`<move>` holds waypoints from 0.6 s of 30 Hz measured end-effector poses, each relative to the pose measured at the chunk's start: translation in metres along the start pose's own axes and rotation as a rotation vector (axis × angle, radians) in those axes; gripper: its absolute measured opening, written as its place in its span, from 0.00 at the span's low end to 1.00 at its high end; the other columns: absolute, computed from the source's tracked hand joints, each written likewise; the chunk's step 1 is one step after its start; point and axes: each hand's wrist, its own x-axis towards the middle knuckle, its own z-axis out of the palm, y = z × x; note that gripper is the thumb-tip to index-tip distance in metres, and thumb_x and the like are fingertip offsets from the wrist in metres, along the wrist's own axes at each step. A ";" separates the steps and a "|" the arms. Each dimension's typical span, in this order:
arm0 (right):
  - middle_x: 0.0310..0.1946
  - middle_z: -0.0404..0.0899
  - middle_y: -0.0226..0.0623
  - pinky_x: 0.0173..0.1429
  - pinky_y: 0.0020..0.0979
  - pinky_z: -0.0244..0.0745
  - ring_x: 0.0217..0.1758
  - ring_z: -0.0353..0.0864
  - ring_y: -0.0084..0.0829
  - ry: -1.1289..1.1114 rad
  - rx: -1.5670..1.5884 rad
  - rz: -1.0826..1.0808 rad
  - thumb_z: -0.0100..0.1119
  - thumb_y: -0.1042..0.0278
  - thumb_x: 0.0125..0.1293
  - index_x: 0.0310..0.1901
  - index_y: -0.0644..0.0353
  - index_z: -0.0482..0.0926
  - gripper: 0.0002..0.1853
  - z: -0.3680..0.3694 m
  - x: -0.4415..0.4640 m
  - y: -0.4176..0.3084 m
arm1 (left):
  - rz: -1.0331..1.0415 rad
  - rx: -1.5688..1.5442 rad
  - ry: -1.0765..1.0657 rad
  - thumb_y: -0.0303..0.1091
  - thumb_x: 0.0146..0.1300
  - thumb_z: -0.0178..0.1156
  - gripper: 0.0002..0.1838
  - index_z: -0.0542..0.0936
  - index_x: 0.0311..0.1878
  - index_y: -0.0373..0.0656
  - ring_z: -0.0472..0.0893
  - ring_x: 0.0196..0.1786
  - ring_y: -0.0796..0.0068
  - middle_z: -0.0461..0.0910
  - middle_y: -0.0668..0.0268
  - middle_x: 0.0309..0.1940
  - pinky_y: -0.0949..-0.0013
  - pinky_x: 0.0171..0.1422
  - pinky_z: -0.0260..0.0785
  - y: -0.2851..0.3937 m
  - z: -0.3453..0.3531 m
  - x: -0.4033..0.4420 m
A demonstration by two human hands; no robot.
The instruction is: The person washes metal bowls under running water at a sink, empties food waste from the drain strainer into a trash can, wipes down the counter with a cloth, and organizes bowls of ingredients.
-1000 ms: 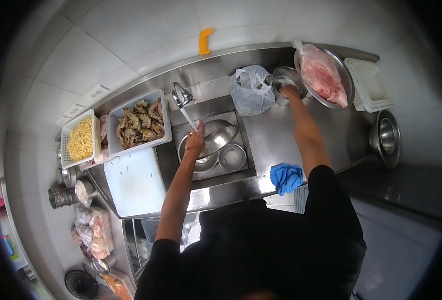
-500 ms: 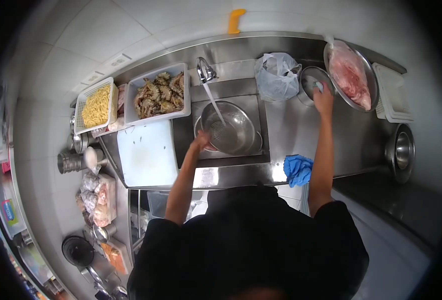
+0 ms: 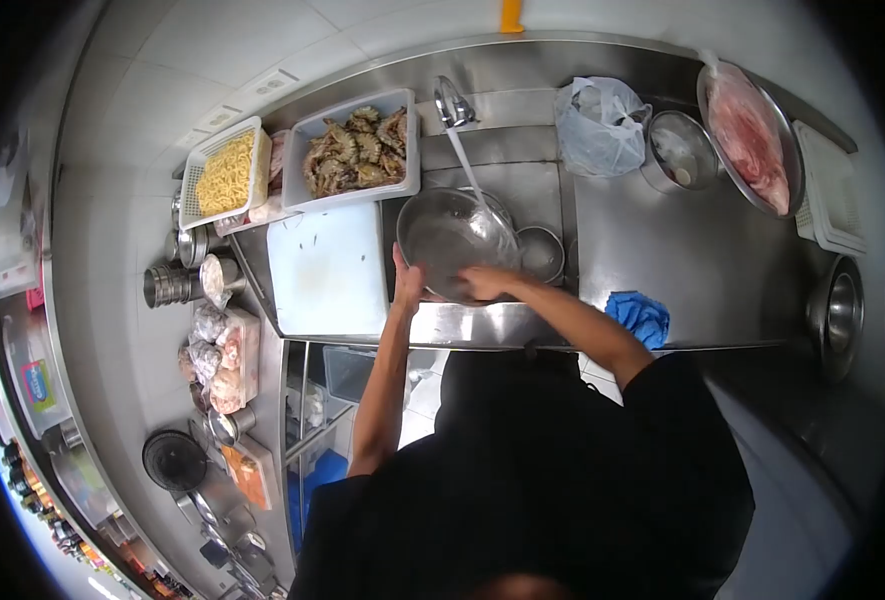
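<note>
A white cutting board (image 3: 326, 270) was set below a tub of shrimp (image 3: 357, 150). To its right, the near left side of a metal bowl (image 3: 440, 238) was held by the left hand (image 3: 408, 284), over the sink (image 3: 532, 182), under water run from the faucet (image 3: 452, 103). The right hand (image 3: 484, 283) was lowered into the bowl; whether anything was gripped by its blurred fingers could not be told. A small bowl (image 3: 540, 254) was seen just beside, then a crumpled blue cloth (image 3: 638, 319).

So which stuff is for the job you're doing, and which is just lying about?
Looks in use:
- big metal bowl, left hand at its side
- right hand, at the bowl
- running tap

Seems just lying about:
- blue cloth
- yellow noodles
- bagged meat
</note>
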 end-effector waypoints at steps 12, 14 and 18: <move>0.44 0.77 0.48 0.55 0.40 0.71 0.50 0.77 0.44 0.440 0.810 -0.141 0.58 0.73 0.59 0.53 0.57 0.73 0.19 -0.037 0.019 -0.033 | -0.132 -0.033 -0.082 0.21 0.61 0.47 0.36 0.54 0.73 0.58 0.83 0.39 0.63 0.76 0.57 0.49 0.58 0.27 0.83 -0.002 0.011 0.040; 0.46 0.79 0.49 0.57 0.39 0.72 0.52 0.79 0.44 0.032 0.351 -0.090 0.56 0.73 0.61 0.55 0.58 0.75 0.18 -0.019 -0.008 0.033 | -0.108 -0.006 -0.036 0.19 0.62 0.44 0.40 0.50 0.75 0.64 0.82 0.43 0.62 0.76 0.56 0.50 0.58 0.28 0.83 0.014 0.011 0.031; 0.48 0.76 0.48 0.55 0.43 0.74 0.55 0.78 0.45 0.479 -0.251 0.328 0.55 0.74 0.60 0.52 0.62 0.72 0.17 -0.052 -0.013 0.070 | -0.172 0.134 -0.161 0.21 0.61 0.46 0.42 0.48 0.76 0.65 0.82 0.43 0.64 0.76 0.57 0.49 0.58 0.28 0.83 -0.003 0.006 0.031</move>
